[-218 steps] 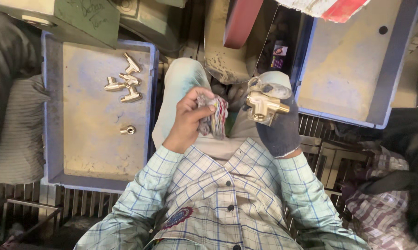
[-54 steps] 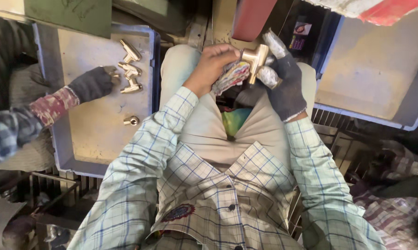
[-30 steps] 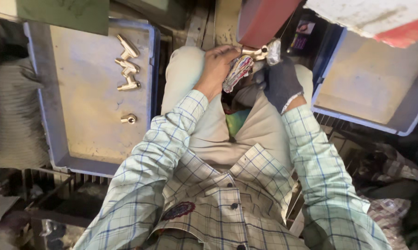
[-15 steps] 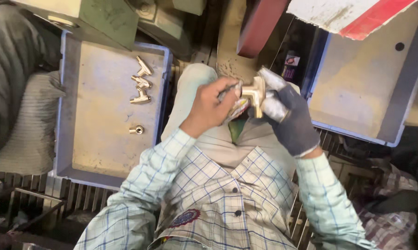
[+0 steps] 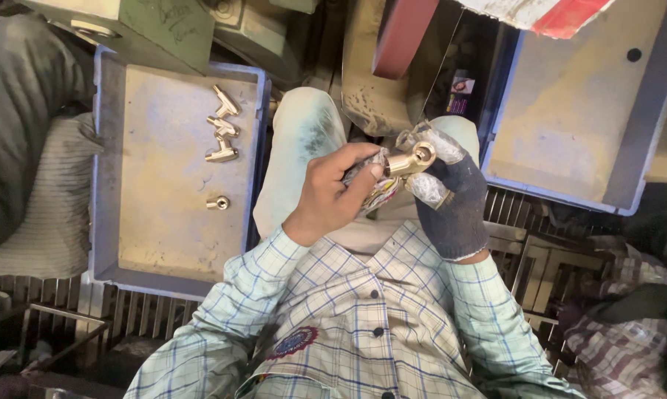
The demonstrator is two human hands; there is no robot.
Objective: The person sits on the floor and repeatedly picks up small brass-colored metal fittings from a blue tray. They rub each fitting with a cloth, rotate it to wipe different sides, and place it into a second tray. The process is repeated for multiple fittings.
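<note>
Nearest: checked shirt, both forearms raised over the lap, person seated with knees apart

Left hand, bare, grip pressed together on a crumpled rag of many colours; the rag lies against the near end of a brass fitting. Right hand in a dark knitted glove, fingertips wrapped in pale tape, grip closed around the same fitting from the other side. The fitting sits between the two hands, above the knees, its round open end turned up toward the camera. It looks bright and yellow

Judgement on progress: this piece reads as mid-handling, being wiped or checked, not yet put down

Further left: blue tray, dusty floor. Three fittings lie in a loose cluster near its far end, touching or almost so; one small brass piece lies apart, nearer the middle. Four pieces there, much bare floor around them. Whether these are finished or waiting, cannot tell

Further right: second blue tray, no fittings seen on the part in view

Farthest: grimy machine just beyond the knees, with a dark red belt running up out of view
</note>
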